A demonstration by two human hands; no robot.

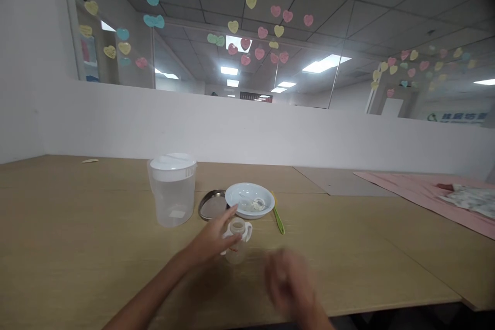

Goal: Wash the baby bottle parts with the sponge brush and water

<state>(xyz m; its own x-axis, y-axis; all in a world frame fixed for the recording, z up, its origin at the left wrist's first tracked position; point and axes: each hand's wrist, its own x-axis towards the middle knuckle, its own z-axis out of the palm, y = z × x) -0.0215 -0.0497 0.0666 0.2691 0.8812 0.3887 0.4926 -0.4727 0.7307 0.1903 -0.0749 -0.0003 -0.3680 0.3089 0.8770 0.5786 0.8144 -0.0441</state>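
A small translucent bottle with white handles point(235, 256) is held upright in the left hand point(213, 236), on the tan wooden table point(340, 247).
From the bottle, the space just past twelve o'clock is taken up by a pale round bowl point(249, 215) with small clear and white pieces point(258, 204) inside; a round, shallow metal dish point(212, 208) is seen at eleven, a translucent plastic pitcher with a white lid point(175, 201) at ten, a slim green-handled utensil point(279, 220) at two. The bottle is placed at the left hand's three o'clock, between thumb and fingers. The right hand point(289, 281) is blurred at four; its grip cannot be told.
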